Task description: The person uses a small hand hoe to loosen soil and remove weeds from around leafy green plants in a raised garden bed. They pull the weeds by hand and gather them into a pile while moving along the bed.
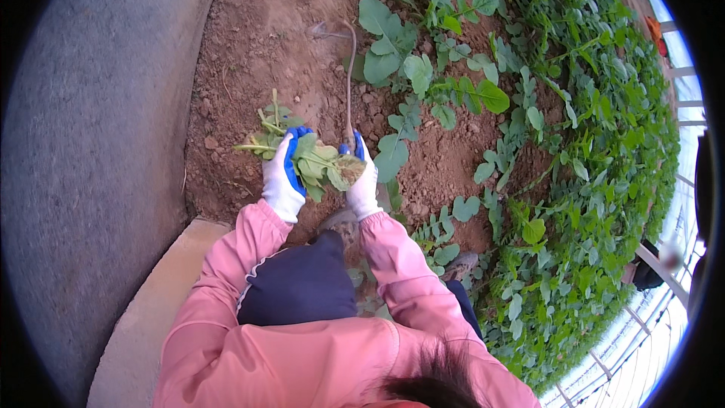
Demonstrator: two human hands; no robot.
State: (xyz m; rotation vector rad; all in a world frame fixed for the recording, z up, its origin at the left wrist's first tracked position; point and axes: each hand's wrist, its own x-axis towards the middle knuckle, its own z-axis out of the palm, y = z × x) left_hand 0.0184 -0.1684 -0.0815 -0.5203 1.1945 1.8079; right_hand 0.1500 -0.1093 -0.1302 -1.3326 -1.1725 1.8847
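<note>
My left hand (pixel 285 177), in a white knit glove with a blue coated palm, is closed around a bunch of cut leafy greens (pixel 317 163). Pale stems stick out past its far side, and one leaf at the near end is brown and withered. In my right hand (pixel 362 175), gloved the same way, is the handle of a small hand hoe (pixel 349 76). Its thin, curved metal neck points away from me, with the blurred blade over bare soil (pixel 272 56). Leaves partly cover the right palm and the handle's end.
Lobed-leaf plants (pixel 391 39) grow close on the right, before a dense green bed (pixel 589 141). A grey covered wall or bank (pixel 102 96) runs along the left, with a concrete ledge (pixel 164 300) below. My shoe (pixel 342 224) stands on the soil. Another person (pixel 648 269) is at far right.
</note>
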